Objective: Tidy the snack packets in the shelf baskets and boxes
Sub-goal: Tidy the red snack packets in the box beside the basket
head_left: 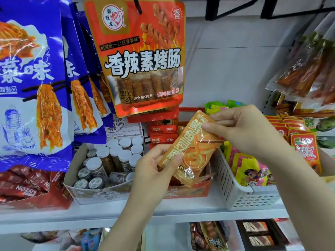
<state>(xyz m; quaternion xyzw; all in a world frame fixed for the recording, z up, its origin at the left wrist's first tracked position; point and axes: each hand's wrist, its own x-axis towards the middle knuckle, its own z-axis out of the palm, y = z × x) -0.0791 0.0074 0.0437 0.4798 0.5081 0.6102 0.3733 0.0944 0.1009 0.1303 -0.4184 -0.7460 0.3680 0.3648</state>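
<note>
Glossy orange oblong snack packet (191, 148) w/ gold lettering is held tilted, upper end toward the right, in front of and just above the red cardboard display box (188, 192) on the white shelf (126, 211). Both hands on it: left hand (156, 171) comes up from below, fingers curled behind the packet's lower-left end, thumb pressed on its front face. Right hand (241, 129) reaches in from the right, forearm running down to the lower-right corner, thumb and fingertips pinching the packet's upper-right end. So 1 packet, gripped by 2 hands.

Behind the packet, the red box holds more small red packets, count unclear as the packet and hands cover most of it. Left of the red box: open grey-white carton (90, 189) of small white-capped jars, approx. 15 caps visible, some lying on their side. Right of the red box: white perforated plastic basket (228, 180) w/ yellow and pink cartoon-print packets, partly hidden by the right forearm. Above the red box hangs 1 big red-orange pouch (143, 57) on a black hook; left of that, blue-and-white hanging bags (32, 78), at least 3, the leftmost cut off by frame edge. Lower shelf items blurred, hard to make out.
</note>
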